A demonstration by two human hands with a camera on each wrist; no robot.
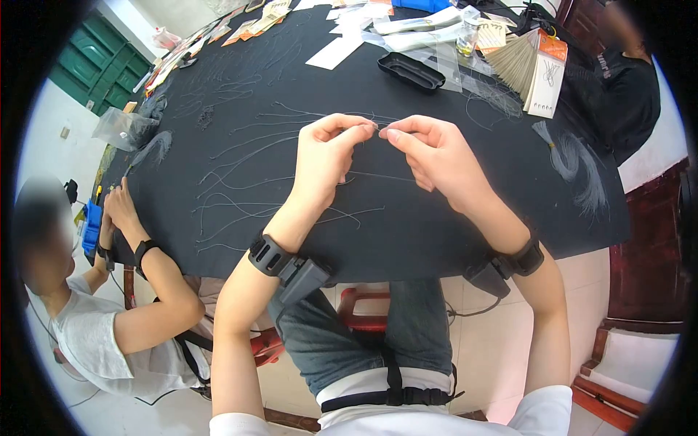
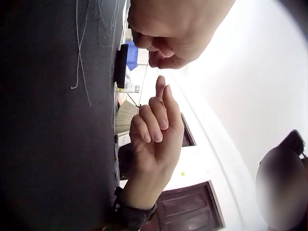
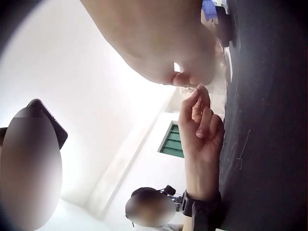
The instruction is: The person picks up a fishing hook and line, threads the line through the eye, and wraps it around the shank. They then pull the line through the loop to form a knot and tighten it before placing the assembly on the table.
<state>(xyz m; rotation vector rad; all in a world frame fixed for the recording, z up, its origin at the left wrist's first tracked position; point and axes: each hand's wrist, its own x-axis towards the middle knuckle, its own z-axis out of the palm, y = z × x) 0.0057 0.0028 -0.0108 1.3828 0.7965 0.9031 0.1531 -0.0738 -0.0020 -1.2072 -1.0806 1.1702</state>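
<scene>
Both hands are raised over the black tabletop, fingertips almost meeting. The left hand (image 1: pixel 323 154) pinches a fine thread end between thumb and forefinger. Facing it, the right hand (image 1: pixel 436 156) has thumb and forefinger pressed together on the thin line; its other fingers are curled, as the left wrist view also shows for this right hand (image 2: pixel 159 125). Whatever lies at the fingertips is too small to make out. Grey threads (image 1: pixel 251 151) fan out on the table to the left of and below the left hand, and one strand runs behind both hands.
A black tray (image 1: pixel 411 71) lies beyond the hands, with fanned cards (image 1: pixel 518 67) to its right. A thread bundle (image 1: pixel 578 171) lies at the right, another (image 1: pixel 151 149) at the left. One person (image 1: pixel 138 312) sits at the left, another (image 1: pixel 618 94) at the far right.
</scene>
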